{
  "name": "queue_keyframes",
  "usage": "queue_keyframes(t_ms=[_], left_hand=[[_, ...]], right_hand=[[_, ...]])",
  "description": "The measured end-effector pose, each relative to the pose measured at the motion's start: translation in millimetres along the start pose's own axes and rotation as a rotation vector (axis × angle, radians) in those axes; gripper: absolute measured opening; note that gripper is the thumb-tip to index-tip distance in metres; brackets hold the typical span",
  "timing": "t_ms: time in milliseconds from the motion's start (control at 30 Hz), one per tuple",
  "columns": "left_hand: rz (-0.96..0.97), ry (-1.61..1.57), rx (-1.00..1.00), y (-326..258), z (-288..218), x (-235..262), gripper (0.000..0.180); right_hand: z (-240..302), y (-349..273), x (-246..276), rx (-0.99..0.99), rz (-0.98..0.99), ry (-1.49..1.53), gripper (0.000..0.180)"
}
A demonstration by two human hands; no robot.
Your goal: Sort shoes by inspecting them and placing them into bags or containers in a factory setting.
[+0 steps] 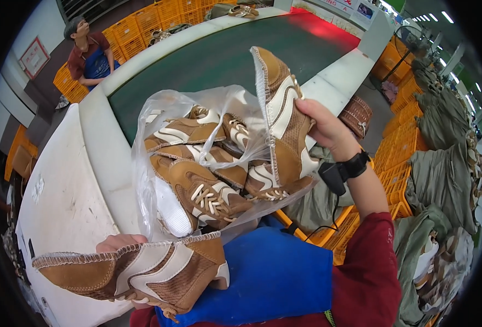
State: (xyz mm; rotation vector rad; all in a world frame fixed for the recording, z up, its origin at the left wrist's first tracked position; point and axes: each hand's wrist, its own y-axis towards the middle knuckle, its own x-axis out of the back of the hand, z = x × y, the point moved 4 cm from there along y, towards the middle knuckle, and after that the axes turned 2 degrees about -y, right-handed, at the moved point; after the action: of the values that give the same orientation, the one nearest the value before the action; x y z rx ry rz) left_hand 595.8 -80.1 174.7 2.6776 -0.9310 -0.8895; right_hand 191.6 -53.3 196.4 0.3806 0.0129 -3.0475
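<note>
Right hand (322, 126) raised, fingers clamped, left hand (122, 242) low, gripping

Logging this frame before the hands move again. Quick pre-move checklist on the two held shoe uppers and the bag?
1. Right hand grips a brown shoe upper, held upright: ok.
2. Left hand holds a second upper, lying flat: ok.
3. Clear plastic bag open, more uppers inside: ok.
4. Bag fully supported on the white table: cannot tell.
5. Green conveyor belt bare near the bag: ok.
6. Wrist device cable snag-free: cannot tell.
</note>
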Motion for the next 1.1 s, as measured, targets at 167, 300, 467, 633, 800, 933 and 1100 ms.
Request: queue_keyframes(t_ms=[167, 300, 467, 633, 800, 933, 1100], left_hand=[[0.052, -0.043, -0.079, 4, -5, -9, 0.037], [0.079, -0.064, -0.134, -2, -13, -21, 0.034], [0.103, -0.071, -0.159, -15, -24, -22, 0.031], [0.099, -0.052, -0.189, -29, -39, -30, 0.030], [0.676, 0.045, -0.202, 7, -38, -36, 0.024], [0.685, 0.091, -0.259, 2, -51, -48, 0.018], [0.707, 0.169, -0.278, 5, -54, -62, 0.015]], right_hand=[[-27, -3, -13, 0.040, 0.353, 0.786, 0.044], [-58, -3, 18, 0.123, 0.340, 0.734, 0.041], [-76, 6, 42, 0.073, 0.088, 0.607, 0.039], [-8, 1, -28, 0.062, 0.288, 0.614, 0.037], [18, 10, -55, 0.096, 0.062, -0.390, 0.042], [25, 21, -104, 0.129, 0.296, -0.923, 0.045], [-41, 12, -176, 0.142, 0.777, -1.157, 0.044]])
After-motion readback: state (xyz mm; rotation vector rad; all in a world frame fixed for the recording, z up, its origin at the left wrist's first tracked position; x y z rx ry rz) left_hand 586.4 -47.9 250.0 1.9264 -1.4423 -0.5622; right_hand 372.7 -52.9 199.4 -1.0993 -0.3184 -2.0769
